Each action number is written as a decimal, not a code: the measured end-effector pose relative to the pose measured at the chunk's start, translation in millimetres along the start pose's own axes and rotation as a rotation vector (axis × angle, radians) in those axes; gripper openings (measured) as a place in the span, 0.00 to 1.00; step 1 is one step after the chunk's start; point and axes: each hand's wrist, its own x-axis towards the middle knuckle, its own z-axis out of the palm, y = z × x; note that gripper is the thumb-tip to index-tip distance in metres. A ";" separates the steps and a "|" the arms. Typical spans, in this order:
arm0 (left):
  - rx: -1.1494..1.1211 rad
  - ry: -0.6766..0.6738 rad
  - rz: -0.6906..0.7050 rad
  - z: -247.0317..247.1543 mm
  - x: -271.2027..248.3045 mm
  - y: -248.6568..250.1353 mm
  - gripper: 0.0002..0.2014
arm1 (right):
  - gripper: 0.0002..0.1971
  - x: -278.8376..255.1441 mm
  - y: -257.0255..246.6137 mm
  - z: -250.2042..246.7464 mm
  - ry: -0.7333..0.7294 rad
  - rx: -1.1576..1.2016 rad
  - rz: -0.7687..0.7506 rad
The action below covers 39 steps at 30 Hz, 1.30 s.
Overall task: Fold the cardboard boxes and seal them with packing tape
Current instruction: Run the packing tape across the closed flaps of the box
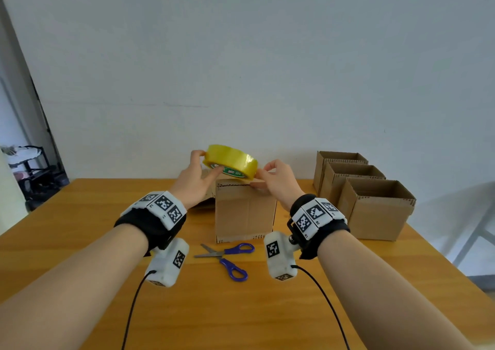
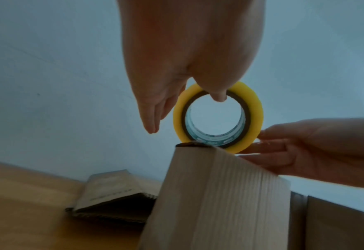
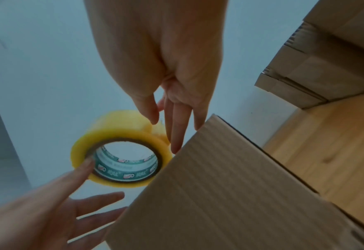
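Above the closed cardboard box [image 1: 246, 210] on the wooden table [image 1: 80, 215], the left hand [image 1: 193, 179] grips the yellow tape roll [image 1: 231, 161] — thumb and finger clamped on its rim. The right hand [image 1: 277, 180] pinches the tape's loose end at the box's top edge — scissors [image 1: 227, 258] lie nearer, three open boxes [image 1: 375, 202] stand right.

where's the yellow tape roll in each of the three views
Head: the tape roll is at centre, above the closed box, left hand holding it.
Left wrist: the roll is right of centre, seen through its core, below the left hand's palm.
Right wrist: the roll is lower left of centre, right hand above it.
Shared landmark: the closed box's top edge, just under the roll in every view.
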 end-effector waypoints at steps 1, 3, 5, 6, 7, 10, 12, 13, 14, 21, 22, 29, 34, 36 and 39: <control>-0.044 0.012 0.003 2.8 3.8 3.9 0.27 | 0.07 0.5 0.4 -0.2 0.009 -0.010 0.012; -0.130 0.035 0.012 8.5 11.2 11.2 0.25 | 0.07 3.7 4.9 -0.5 0.015 0.039 0.046; -0.180 0.073 0.026 14.2 15.9 16.3 0.26 | 0.07 2.6 5.8 -0.7 0.027 0.066 0.057; -0.202 0.096 0.038 17.5 18.5 16.4 0.26 | 0.07 3.7 7.7 -0.9 0.035 0.083 0.064; -0.204 0.110 0.027 19.3 20.2 16.7 0.27 | 0.06 2.3 7.0 -1.0 0.041 0.122 0.077; -0.146 0.159 -0.044 25.3 27.4 6.0 0.26 | 0.05 0.0 6.5 -2.6 0.041 0.148 0.086; -0.122 0.185 -0.058 30.9 28.9 -0.9 0.19 | 0.04 -1.6 6.0 -5.4 0.015 0.206 0.093; -0.136 0.188 -0.075 33.4 26.9 -1.3 0.18 | 0.04 -2.6 5.4 -6.6 0.005 0.236 0.093; -0.175 0.187 -0.085 36.3 26.8 -3.5 0.19 | 0.04 -3.0 5.3 -8.3 -0.001 0.256 0.084; -0.418 0.146 -0.101 39.5 25.0 11.1 0.23 | 0.05 7.9 13.8 -1.3 0.061 0.119 0.097; -0.445 0.154 -0.118 41.5 24.8 10.2 0.20 | 0.05 7.3 13.5 -2.3 0.063 0.128 0.089; -0.546 0.216 -0.139 43.5 21.5 18.8 0.13 | 0.04 4.4 8.2 -5.8 0.040 0.127 0.079; -0.501 0.226 -0.188 47.2 24.8 3.9 0.08 | 0.04 6.1 8.8 -12.8 -0.022 0.227 0.081; -0.497 0.210 -0.202 47.7 25.7 4.3 0.03 | 0.04 6.3 8.4 -14.5 -0.039 0.249 0.101; -0.517 0.214 -0.213 46.6 27.5 13.8 0.09 | 0.21 10.5 5.3 -15.6 -0.067 0.285 0.139</control>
